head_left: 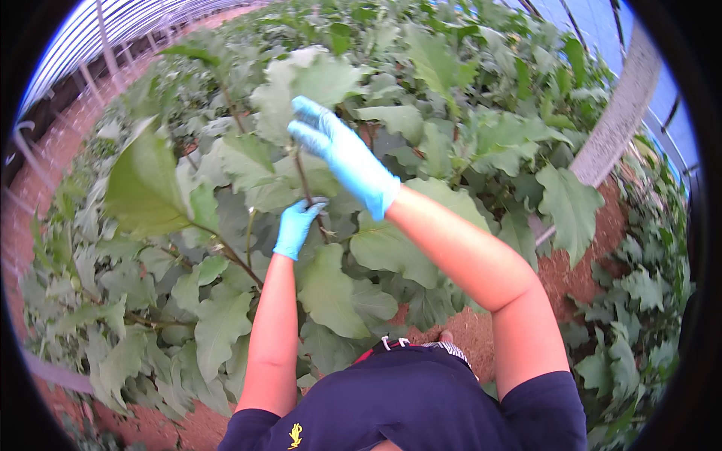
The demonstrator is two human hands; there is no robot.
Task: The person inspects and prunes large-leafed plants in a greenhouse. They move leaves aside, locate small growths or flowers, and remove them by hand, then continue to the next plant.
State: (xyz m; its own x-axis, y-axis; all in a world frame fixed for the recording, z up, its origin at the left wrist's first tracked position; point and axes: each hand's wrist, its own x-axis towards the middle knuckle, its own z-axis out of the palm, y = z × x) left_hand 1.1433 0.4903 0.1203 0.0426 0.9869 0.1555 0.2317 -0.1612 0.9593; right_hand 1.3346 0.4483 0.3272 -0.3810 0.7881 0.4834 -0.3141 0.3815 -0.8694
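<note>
My left hand [299,225], in a light-blue glove, closes around the dark upright stem [304,180] of a broad-leaved plant, which looks like eggplant. Higher up, my right hand [344,152] wears a matching glove. Its fingers are stretched out and apart, beside the top of that stem and in front of a large pale-green leaf [324,82]. Whether the fingertips touch the leaf or stem is hard to tell. Lower on the same side hang more wide leaves [333,293]. Another leaf [146,186] stands out to the left on a branching stem [231,253].
Dense rows of similar plants [485,62] fill the greenhouse ahead. A thick grey post [617,107] leans in at the right. Reddish soil [586,276] shows between rows, with more plants [626,355] at the far right. Thin poles [104,45] line the left side.
</note>
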